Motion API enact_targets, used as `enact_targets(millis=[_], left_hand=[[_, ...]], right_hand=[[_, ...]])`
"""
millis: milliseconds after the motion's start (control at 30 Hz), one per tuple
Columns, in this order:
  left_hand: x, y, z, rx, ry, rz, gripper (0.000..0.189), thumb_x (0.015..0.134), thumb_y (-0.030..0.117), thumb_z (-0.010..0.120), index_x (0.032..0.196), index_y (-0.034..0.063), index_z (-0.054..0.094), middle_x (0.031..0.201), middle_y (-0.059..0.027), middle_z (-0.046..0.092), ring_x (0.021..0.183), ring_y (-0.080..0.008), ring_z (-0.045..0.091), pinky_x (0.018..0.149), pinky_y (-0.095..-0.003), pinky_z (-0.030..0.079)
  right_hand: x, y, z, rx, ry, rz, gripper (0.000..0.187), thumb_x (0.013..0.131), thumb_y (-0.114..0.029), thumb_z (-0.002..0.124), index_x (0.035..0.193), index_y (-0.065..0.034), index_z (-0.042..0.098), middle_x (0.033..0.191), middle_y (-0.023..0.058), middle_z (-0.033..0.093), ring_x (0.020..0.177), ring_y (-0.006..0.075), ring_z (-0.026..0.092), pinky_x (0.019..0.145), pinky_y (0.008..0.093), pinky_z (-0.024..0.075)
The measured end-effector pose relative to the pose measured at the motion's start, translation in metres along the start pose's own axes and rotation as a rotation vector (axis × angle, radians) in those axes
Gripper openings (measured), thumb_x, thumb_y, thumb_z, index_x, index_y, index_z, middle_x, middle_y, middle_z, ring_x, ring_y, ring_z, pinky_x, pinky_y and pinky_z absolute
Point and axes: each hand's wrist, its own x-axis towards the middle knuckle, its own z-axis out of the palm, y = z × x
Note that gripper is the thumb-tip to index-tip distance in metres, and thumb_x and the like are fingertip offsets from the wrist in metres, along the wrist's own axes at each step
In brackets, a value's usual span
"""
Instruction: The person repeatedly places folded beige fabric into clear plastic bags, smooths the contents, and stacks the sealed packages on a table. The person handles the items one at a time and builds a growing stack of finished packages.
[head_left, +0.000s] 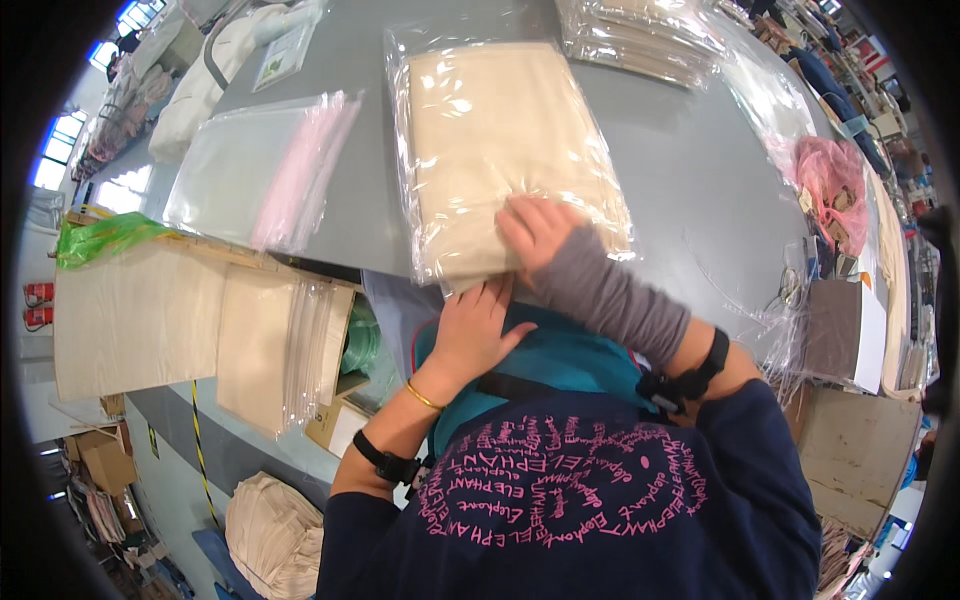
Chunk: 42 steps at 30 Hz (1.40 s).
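A folded beige cloth in a clear plastic bag (502, 142) lies on the grey table before me. My right hand (541, 229), blurred, rests on the lower part of the bag with its fingers bent; a grey sleeve covers the wrist. At the near edge of the bag is my left hand (474, 322), back upward, thumb spread out, its fingertips partly hidden at or under the plastic. Whether the left fingers grip the bag cannot be told.
Clear and pink plastic bags (255, 176) lie at left. Bagged beige cloths (645, 37) are stacked at the top right. Further bagged beige cloths (259, 345) stand at a wooden unit below left. Loose clear strands (784, 337), a pink plastic bag (829, 187) and a dark box (834, 330) are at right.
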Motion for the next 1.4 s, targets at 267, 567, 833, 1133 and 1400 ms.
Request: enact_targets(millis=[267, 567, 833, 1133, 1400], left_hand=[[0.004, -0.009, 0.008, -0.073, 0.122, 0.037, 0.066, 0.086, 0.036, 0.08, 0.137, -0.0032, 0.062, 0.141, -0.0194, 0.062, 0.13, -0.0348, 0.057, 0.112, -0.0472, 0.044], [0.031, -0.029, -0.016, -0.071, -0.029, -0.007, 0.075, 0.082, 0.053, 0.08, 0.133, -0.0004, 0.066, 0.143, -0.0182, 0.062, 0.132, -0.034, 0.056, 0.108, -0.047, 0.045], [0.034, -0.048, -0.085, 0.185, -0.385, -0.302, 0.052, 0.089, 0.039, 0.077, 0.122, 0.0, 0.068, 0.13, -0.0184, 0.067, 0.104, -0.0328, 0.062, 0.093, -0.0442, 0.05], [0.049, -0.038, -0.052, -0.091, -0.276, 0.014, 0.081, 0.082, 0.056, 0.08, 0.136, -0.0017, 0.064, 0.15, -0.027, 0.053, 0.145, -0.0455, 0.044, 0.121, -0.0608, 0.03], [0.062, -0.049, -0.051, -0.088, -0.243, 0.005, 0.066, 0.088, 0.047, 0.078, 0.133, 0.0011, 0.066, 0.149, -0.0248, 0.055, 0.141, -0.0452, 0.048, 0.119, -0.0606, 0.033]], right_hand=[[0.031, 0.028, 0.052, -0.105, 0.107, 0.068, 0.048, 0.092, -0.013, 0.064, 0.138, -0.0046, 0.059, 0.153, 0.0226, 0.053, 0.143, 0.0436, 0.05, 0.12, 0.0567, 0.0372], [0.07, 0.054, 0.062, -0.121, 0.239, -0.002, 0.057, 0.09, -0.014, 0.063, 0.145, -0.0279, 0.061, 0.16, 0.0123, 0.049, 0.146, 0.0402, 0.047, 0.12, 0.0642, 0.031], [0.061, 0.057, 0.074, -0.131, 0.08, 0.12, 0.063, 0.086, -0.008, 0.062, 0.148, -0.0112, 0.055, 0.158, 0.023, 0.046, 0.148, 0.0419, 0.044, 0.122, 0.0618, 0.0312], [0.092, 0.06, 0.103, -0.049, 0.344, 0.146, 0.063, 0.084, -0.006, 0.066, 0.146, -0.0118, 0.056, 0.153, 0.0227, 0.052, 0.146, 0.0423, 0.046, 0.123, 0.0561, 0.0328], [0.146, 0.088, 0.087, -0.093, 0.1, 0.197, 0.058, 0.09, -0.012, 0.064, 0.148, -0.0128, 0.054, 0.16, 0.0215, 0.045, 0.153, 0.0407, 0.038, 0.126, 0.059, 0.0237]])
